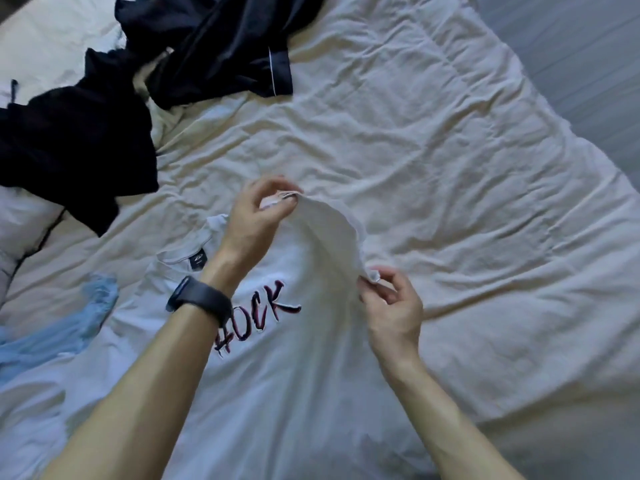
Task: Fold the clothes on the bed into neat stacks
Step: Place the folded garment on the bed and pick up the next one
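Two hands work one sleeve of a white T-shirt [294,393] spread lettering-up across the near middle of a bed [450,150] covered in a creased cream sheet. The left hand [258,216], a dark band [201,301] strapped round its wrist, reaches over the shirt's chest. Its grip pinches the far end of the hem of the sleeve [332,230] between thumb and fingertips, holding the cloth up off the sheet. The right hand [391,306], nearer and further right, has its grip pinched on the near end of the same hem, thumb against forefinger, the other fingers loosely curled behind. Between the two hands the sleeve hangs in a shallow arch, while the rest of the shirt lies flat. Its collar [187,251], with a small dark label inside, points left and far. Dark, red-edged lettering [263,313] runs across the chest, partly hidden by the left forearm. A light blue garment [69,327] lies crumpled at the near left, right at the shirt's edge; whether it overlaps the shirt cannot be told. A loose heap of dark clothes [86,140] sits at the far left, well apart from the hands, with thin white piping on one dark piece [242,46]. A strip of grey floor [571,64] shows beyond the bed's edge at the far right.
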The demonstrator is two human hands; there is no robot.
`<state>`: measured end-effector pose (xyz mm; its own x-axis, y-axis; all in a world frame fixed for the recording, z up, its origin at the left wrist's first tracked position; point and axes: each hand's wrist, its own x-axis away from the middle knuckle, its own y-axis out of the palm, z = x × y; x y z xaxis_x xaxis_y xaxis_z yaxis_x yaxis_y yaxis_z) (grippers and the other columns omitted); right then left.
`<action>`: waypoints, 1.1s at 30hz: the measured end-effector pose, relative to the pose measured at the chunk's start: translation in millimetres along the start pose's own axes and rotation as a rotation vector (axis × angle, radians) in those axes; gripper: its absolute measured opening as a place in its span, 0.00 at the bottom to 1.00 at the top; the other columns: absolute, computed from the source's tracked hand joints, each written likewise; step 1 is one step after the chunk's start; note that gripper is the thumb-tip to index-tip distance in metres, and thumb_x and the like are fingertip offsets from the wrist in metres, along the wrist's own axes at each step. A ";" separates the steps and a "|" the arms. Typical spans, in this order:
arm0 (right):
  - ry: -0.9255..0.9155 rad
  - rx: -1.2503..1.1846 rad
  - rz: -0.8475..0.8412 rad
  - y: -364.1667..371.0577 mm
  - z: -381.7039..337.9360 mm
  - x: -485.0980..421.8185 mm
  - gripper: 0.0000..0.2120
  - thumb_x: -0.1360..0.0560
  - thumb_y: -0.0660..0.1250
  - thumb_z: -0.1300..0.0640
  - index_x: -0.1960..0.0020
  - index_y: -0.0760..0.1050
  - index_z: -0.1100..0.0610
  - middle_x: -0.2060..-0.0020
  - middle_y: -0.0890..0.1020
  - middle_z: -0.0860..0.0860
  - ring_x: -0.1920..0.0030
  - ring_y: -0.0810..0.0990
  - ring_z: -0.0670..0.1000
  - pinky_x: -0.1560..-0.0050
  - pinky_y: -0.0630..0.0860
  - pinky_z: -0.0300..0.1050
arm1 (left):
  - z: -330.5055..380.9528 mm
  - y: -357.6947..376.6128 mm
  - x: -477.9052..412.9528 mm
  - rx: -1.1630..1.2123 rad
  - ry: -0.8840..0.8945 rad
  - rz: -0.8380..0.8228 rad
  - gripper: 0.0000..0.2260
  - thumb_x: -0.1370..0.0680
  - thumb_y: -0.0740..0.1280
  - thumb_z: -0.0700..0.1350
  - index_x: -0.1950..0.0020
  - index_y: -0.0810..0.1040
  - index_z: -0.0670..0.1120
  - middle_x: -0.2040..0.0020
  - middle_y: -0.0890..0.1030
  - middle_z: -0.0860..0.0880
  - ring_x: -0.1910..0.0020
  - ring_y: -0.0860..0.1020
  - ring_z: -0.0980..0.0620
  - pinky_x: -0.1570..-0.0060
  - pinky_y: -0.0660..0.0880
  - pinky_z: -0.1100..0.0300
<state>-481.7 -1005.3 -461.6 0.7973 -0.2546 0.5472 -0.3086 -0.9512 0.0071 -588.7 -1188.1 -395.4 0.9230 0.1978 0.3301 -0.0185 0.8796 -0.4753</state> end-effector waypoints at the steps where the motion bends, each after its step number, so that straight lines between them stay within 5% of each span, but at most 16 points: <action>1: -0.128 0.108 -0.041 5.2 6.8 19.8 0.10 0.29 0.71 0.63 0.56 0.82 0.48 0.56 0.83 0.48 0.56 0.83 0.46 0.53 0.77 0.34 | -13.2 -21.8 24.4 -0.003 -0.031 0.050 0.06 0.27 0.68 0.46 0.53 0.83 0.52 0.42 0.80 0.50 0.36 0.75 0.57 0.38 0.71 0.58; 3: -0.324 0.377 -0.183 10.3 33.5 52.8 0.12 0.30 0.71 0.67 0.53 0.84 0.52 0.51 0.81 0.48 0.50 0.81 0.44 0.44 0.73 0.31 | -49.3 -60.1 70.0 -0.140 -0.120 0.067 0.06 0.27 0.66 0.44 0.55 0.82 0.53 0.43 0.79 0.54 0.37 0.75 0.55 0.39 0.71 0.55; 6: -0.098 0.606 -0.449 4.4 71.3 88.1 0.15 0.26 0.70 0.65 0.43 0.82 0.51 0.40 0.77 0.46 0.49 0.80 0.41 0.42 0.76 0.38 | -104.6 -94.0 116.7 -0.544 -0.383 -0.064 0.18 0.29 0.63 0.31 0.56 0.81 0.54 0.40 0.76 0.50 0.35 0.72 0.48 0.38 0.69 0.52; 9: 0.119 0.588 -0.247 -3.7 85.3 86.8 0.15 0.26 0.72 0.60 0.43 0.76 0.47 0.43 0.80 0.46 0.58 0.81 0.39 0.49 0.75 0.30 | -129.5 -101.0 113.1 -0.612 -0.481 -0.020 0.18 0.29 0.62 0.30 0.52 0.79 0.52 0.42 0.75 0.48 0.35 0.73 0.44 0.42 0.69 0.52; 12: 0.369 0.261 -0.036 2.5 74.5 59.8 0.13 0.25 0.75 0.51 0.44 0.75 0.49 0.46 0.83 0.48 0.59 0.86 0.48 0.49 0.83 0.49 | -121.5 -73.6 71.4 -0.429 -0.365 0.018 0.12 0.24 0.69 0.45 0.41 0.76 0.51 0.41 0.77 0.51 0.40 0.75 0.50 0.44 0.70 0.55; 16: 0.643 -0.110 0.072 20.8 57.2 23.4 0.15 0.25 0.75 0.43 0.49 0.78 0.54 0.54 0.83 0.50 0.62 0.86 0.50 0.69 0.79 0.43 | -103.1 -32.2 10.5 -0.328 -0.495 -0.050 0.38 0.26 0.63 0.71 0.33 0.75 0.40 0.35 0.78 0.41 0.37 0.76 0.41 0.39 0.71 0.49; 18: 0.738 -0.187 0.114 28.7 54.1 9.6 0.16 0.26 0.75 0.42 0.53 0.77 0.53 0.60 0.83 0.51 0.69 0.83 0.48 0.73 0.76 0.39 | -101.6 -24.5 -14.7 -0.339 -0.581 -0.083 0.38 0.25 0.62 0.71 0.32 0.76 0.39 0.32 0.76 0.40 0.35 0.75 0.40 0.36 0.70 0.49; 20: 0.791 -0.206 0.107 30.8 55.6 1.0 0.13 0.24 0.75 0.46 0.57 0.75 0.54 0.67 0.80 0.50 0.74 0.79 0.46 0.76 0.72 0.37 | -103.7 -24.6 -33.1 -0.275 -0.558 -0.051 0.26 0.28 0.66 0.61 0.42 0.80 0.42 0.41 0.81 0.42 0.42 0.78 0.42 0.41 0.73 0.51; 23: 0.731 -0.103 0.111 28.3 70.9 -2.2 0.15 0.22 0.72 0.51 0.61 0.72 0.55 0.67 0.74 0.52 0.71 0.73 0.48 0.70 0.70 0.41 | -112.2 -22.0 -53.9 -0.068 -0.452 -0.065 0.10 0.23 0.69 0.50 0.49 0.81 0.44 0.50 0.82 0.44 0.50 0.79 0.45 0.47 0.77 0.50; 25: 0.642 -0.090 0.164 27.3 84.6 4.1 0.16 0.22 0.73 0.51 0.64 0.73 0.55 0.66 0.76 0.51 0.66 0.73 0.49 0.63 0.71 0.42 | -121.9 -15.9 -59.9 -0.097 -0.417 -0.111 0.18 0.22 0.69 0.52 0.38 0.79 0.42 0.43 0.80 0.45 0.43 0.78 0.48 0.42 0.75 0.53; 28: 0.541 -0.110 0.206 33.7 95.5 10.3 0.15 0.22 0.72 0.50 0.63 0.74 0.55 0.69 0.76 0.46 0.62 0.75 0.48 0.56 0.73 0.45 | -134.9 -8.4 -62.3 -0.269 -0.398 -0.139 0.33 0.21 0.67 0.59 0.21 0.63 0.44 0.25 0.69 0.48 0.27 0.69 0.51 0.28 0.66 0.54; 31: 0.473 -0.007 0.182 38.9 94.8 9.5 0.18 0.27 0.75 0.41 0.62 0.74 0.54 0.72 0.78 0.41 0.63 0.78 0.47 0.55 0.75 0.46 | -139.4 -9.6 -54.5 -0.186 -0.385 -0.148 0.37 0.24 0.66 0.67 0.21 0.64 0.49 0.22 0.66 0.53 0.26 0.67 0.53 0.34 0.66 0.60; 33: 0.526 0.025 0.096 41.4 91.8 13.6 0.24 0.36 0.77 0.35 0.55 0.79 0.53 0.61 0.85 0.43 0.53 0.84 0.49 0.45 0.80 0.51 | -139.0 -12.5 -38.1 -0.137 -0.341 -0.090 0.29 0.25 0.66 0.68 0.30 0.74 0.53 0.28 0.74 0.58 0.36 0.75 0.60 0.44 0.70 0.64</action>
<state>-436.0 -1064.2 -530.7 0.3966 -0.2247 0.8901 -0.3501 -0.9333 -0.0797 -570.2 -1266.7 -515.4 0.7374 0.2751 0.6169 0.1299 0.8385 -0.5291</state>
